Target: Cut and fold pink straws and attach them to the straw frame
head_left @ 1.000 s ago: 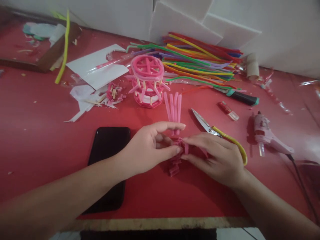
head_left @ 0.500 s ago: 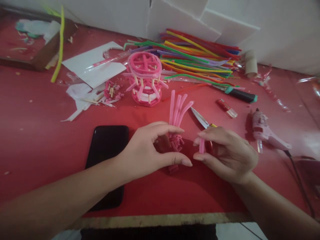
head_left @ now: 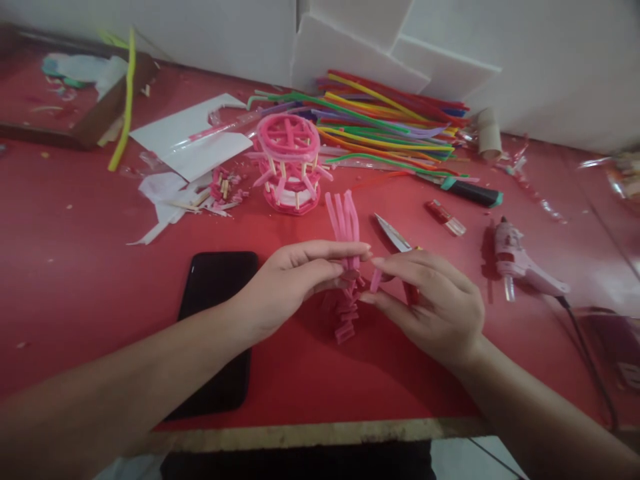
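My left hand (head_left: 295, 273) is closed, thumb and fingers gathered round the lower part of several long pink pipe cleaner strips (head_left: 344, 220); their lower ends are partly hidden by the fingers. Between the thumb and fingertips of my right hand (head_left: 430, 293) is a short pink pipe cleaner piece (head_left: 376, 279), close beside the left fingertips. Under both hands, a heap of short cut pink pieces (head_left: 346, 323) lies on the red table (head_left: 300, 387). Scissors (head_left: 393, 233) rest partly under my right hand, blades pointing away.
Behind stands a pink pipe cleaner and stick structure (head_left: 290, 163). A black phone (head_left: 215, 333) lies left. Coloured pipe cleaners (head_left: 390, 120) are piled at the back. To the right are a utility knife (head_left: 473, 191), a red-and-clear object (head_left: 445, 217) and a corded glue gun (head_left: 520, 260).
My left thumb and fingers have closed, and the fanned long strips are now closer together. My right hand has moved left with the short piece, which is now tilted. The view has shifted slightly.
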`<move>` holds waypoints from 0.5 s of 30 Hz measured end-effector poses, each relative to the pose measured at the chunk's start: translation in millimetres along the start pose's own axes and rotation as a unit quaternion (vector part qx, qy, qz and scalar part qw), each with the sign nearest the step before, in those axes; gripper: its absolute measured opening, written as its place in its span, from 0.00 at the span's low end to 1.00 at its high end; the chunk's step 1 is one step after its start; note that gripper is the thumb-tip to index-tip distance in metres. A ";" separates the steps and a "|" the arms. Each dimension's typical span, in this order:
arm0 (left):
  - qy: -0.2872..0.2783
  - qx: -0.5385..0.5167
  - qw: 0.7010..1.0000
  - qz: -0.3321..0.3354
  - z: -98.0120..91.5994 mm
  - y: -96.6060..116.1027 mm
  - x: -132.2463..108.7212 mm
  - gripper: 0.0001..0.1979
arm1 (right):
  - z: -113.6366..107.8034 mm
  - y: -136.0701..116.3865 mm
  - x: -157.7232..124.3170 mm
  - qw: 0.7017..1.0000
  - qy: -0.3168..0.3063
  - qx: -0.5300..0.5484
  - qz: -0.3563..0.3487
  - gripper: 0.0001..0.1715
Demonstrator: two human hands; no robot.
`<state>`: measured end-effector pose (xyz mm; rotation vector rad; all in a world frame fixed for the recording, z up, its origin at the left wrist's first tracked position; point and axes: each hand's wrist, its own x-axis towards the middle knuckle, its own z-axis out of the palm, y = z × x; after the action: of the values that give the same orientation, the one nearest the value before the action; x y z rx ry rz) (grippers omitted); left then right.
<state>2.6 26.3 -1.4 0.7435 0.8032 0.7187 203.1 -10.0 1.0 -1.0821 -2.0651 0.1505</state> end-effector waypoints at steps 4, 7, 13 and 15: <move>-0.028 0.008 0.999 0.019 1.0 -1.6 -1.0 0.13 | 0.8 -1.5 0.5 0.999 0.014 -0.040 -0.001 0.15; -0.040 0.042 0.998 0.029 2.0 -3.7 -1.1 0.11 | 1.3 -3.6 0.9 0.998 0.024 -0.063 0.000 0.15; -0.019 0.090 0.995 0.038 3.5 -4.3 -0.1 0.07 | -2.5 -6.5 2.8 0.998 0.032 -0.056 0.014 0.15; 0.017 0.071 0.996 0.053 1.7 -4.8 1.3 0.07 | -4.1 -1.8 3.4 0.996 0.025 -0.071 0.041 0.13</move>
<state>6.0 24.2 -4.9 0.9085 0.8577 0.7765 203.7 -9.6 6.6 -1.2463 -2.0116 0.0166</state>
